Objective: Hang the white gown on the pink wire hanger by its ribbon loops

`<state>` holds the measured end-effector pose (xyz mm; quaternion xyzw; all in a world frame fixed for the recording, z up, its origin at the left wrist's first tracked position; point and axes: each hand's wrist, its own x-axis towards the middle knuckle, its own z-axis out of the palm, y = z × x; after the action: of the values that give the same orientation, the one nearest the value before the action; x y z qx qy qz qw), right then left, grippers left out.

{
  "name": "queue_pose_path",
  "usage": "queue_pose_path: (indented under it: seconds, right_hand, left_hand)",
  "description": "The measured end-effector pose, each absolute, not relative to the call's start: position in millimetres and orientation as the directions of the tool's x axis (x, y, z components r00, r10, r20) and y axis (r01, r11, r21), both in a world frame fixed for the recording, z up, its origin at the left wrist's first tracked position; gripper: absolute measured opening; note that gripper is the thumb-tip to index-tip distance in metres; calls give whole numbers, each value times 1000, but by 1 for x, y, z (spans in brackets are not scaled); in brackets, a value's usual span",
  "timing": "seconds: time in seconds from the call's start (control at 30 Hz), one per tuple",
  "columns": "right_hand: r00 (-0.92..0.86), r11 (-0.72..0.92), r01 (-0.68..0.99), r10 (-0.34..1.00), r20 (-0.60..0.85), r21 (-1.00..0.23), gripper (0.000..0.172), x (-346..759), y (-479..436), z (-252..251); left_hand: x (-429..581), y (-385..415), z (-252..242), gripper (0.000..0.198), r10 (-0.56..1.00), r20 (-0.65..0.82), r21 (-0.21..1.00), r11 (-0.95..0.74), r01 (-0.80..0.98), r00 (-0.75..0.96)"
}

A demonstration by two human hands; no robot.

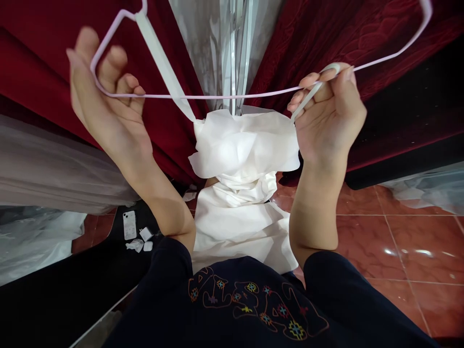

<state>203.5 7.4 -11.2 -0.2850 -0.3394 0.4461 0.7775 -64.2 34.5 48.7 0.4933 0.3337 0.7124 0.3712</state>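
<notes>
A thin pale pink wire hanger (217, 96) is held up in front of me. My left hand (105, 106) curls round its left end, fingers closed on the wire. A white garment (239, 150) hangs below the hanger's bar, bunched at the top and falling toward my lap. Its left strap (163, 63) runs up over the hanger's left shoulder. My right hand (328, 116) pinches the garment's right strap (308, 96) against the hanger wire.
Dark red velvet dresses (311, 38) and clear plastic covers (224, 43) hang behind. Pale grey fabric (47, 169) lies at left. A white phone (129, 224) and small white bits rest on a black surface at lower left. Red tiled floor (398, 241) at right.
</notes>
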Motion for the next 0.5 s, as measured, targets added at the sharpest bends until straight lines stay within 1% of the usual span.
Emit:
queue_pose_path:
  seconds: [0.07, 0.1, 0.13, 0.23, 0.33, 0.37, 0.4, 0.5]
  right_hand:
    - [366, 440, -494, 888, 280, -750, 24, 203, 7, -9]
    - [370, 449, -488, 883, 289, -748, 24, 204, 7, -8]
    - [375, 462, -480, 876, 302, -746, 24, 204, 7, -7]
    - [404, 488, -411, 854, 326, -770, 21, 209, 7, -5]
    - [499, 498, -267, 804, 324, -825, 16, 218, 3, -5]
    - [522, 489, -241, 793, 313, -838, 16, 224, -1, -6]
    - [526, 469, -241, 799, 292, -850, 17, 231, -5, -6]
    - [475, 378, -317, 857, 199, -870, 17, 268, -19, -5]
  left_hand:
    - [-63, 31, 37, 53, 937, 329, 825, -346, -446, -118]
    - [-61, 30, 32, 61, 952, 297, 801, -289, -524, -70]
    - [-58, 29, 28, 63, 953, 300, 779, -269, -567, -40]
    - [-50, 29, 22, 55, 925, 373, 737, -343, -583, -73]
    - [-44, 32, 22, 52, 906, 401, 728, -403, -555, -132]
    - [-43, 34, 21, 52, 904, 401, 725, -411, -553, -146]
    - [-43, 35, 21, 53, 901, 405, 717, -419, -556, -157]
    - [-41, 41, 17, 53, 890, 417, 688, -441, -576, -184]
